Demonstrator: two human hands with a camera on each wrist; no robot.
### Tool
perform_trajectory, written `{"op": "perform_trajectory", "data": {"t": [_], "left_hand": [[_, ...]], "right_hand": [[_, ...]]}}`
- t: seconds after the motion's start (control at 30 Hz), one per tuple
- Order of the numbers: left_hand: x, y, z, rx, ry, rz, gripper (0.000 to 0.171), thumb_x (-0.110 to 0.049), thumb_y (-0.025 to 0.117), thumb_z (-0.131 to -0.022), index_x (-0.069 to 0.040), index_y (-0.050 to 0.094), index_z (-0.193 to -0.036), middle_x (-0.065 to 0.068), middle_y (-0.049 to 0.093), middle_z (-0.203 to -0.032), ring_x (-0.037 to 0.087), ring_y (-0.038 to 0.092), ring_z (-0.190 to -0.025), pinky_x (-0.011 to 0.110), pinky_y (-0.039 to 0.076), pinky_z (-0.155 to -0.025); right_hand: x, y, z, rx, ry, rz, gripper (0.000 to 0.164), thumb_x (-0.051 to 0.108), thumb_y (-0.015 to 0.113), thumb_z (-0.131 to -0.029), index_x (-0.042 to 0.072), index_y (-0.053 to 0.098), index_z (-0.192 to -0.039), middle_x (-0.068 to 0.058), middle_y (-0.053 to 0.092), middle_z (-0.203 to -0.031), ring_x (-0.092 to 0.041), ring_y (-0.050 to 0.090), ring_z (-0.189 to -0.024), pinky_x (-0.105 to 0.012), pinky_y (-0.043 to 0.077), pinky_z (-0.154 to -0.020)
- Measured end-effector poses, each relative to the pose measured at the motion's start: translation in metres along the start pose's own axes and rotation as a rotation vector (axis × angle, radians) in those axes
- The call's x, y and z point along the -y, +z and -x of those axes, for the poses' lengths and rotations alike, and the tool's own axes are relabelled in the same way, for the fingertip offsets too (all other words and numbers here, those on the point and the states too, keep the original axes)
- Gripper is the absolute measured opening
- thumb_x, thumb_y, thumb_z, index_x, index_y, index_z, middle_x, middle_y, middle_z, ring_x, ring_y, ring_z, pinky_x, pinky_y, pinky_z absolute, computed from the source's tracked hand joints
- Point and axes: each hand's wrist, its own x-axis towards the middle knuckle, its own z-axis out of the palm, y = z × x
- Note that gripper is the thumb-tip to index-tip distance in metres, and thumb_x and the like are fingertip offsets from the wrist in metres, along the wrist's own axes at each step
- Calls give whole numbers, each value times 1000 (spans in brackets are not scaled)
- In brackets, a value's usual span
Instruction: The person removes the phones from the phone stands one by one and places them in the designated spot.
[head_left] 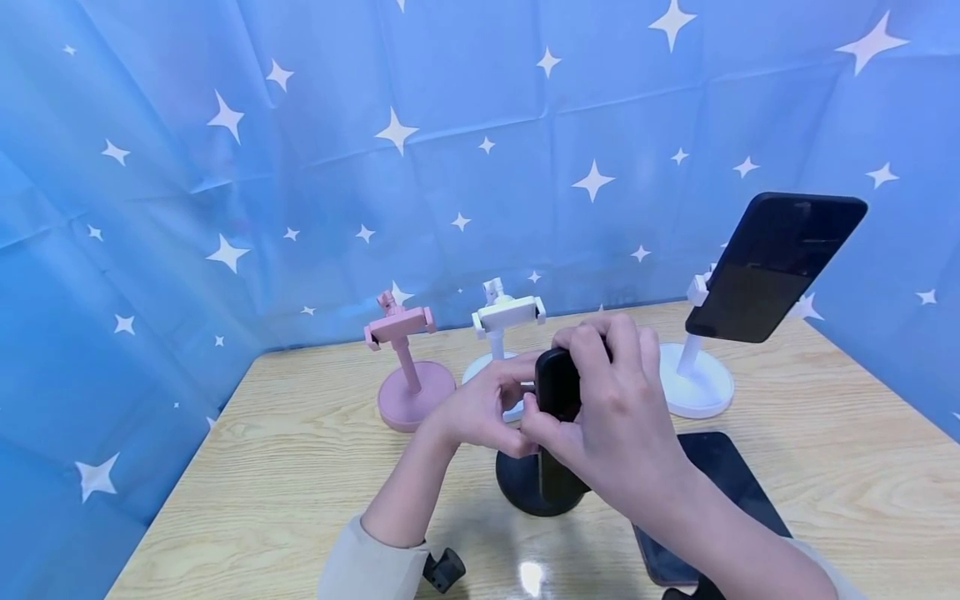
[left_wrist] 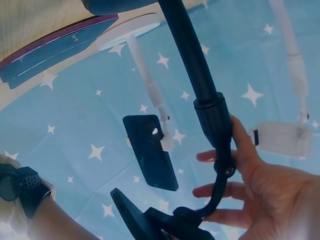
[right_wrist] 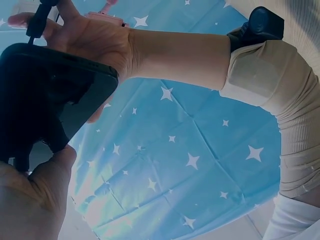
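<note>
A black phone stand [head_left: 521,487] stands on the table in front of me, its dark pole [left_wrist: 192,55] and curved neck close in the left wrist view. My left hand [head_left: 483,408] is at the neck, with thumb and fingers on either side of it. At the stand's top is a black phone [head_left: 557,385], seen nearly edge-on in the head view. My right hand [head_left: 618,400] grips this phone, thumb at the near edge and fingers over the top. In the right wrist view the phone's dark face shows, with the right thumb [right_wrist: 62,160] against its edge. The clamp is mostly hidden.
A pink phone stand [head_left: 416,396] and a white one [head_left: 510,313] stand behind with bare holders. At right, another white stand [head_left: 697,383] carries a large black phone [head_left: 776,271]. A dark tablet [head_left: 723,475] lies flat beneath my right forearm. A starred blue curtain [head_left: 450,83] hangs behind.
</note>
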Motion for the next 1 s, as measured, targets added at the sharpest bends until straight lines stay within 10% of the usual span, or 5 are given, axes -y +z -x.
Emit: {"op": "perform_trajectory", "data": {"t": [0.7, 1.0], "left_hand": [[9, 7, 5, -56, 58, 20, 48, 3, 60, -69, 10, 45, -114, 25, 44, -109, 21, 45, -100, 37, 48, -82], [11, 7, 4, -63, 81, 28, 52, 6, 64, -68, 14, 44, -116, 29, 43, -112, 18, 43, -108, 41, 47, -87]], "right_hand": [[-6, 0, 1, 21, -70, -99, 40, 14, 70, -60, 3, 53, -94, -16, 45, -97, -34, 39, -91, -39, 30, -67], [-105, 73, 66, -79, -151, -158, 71, 45, 84, -47, 21, 60, -110, -7, 47, -117, -35, 40, -102, -48, 29, -73]]}}
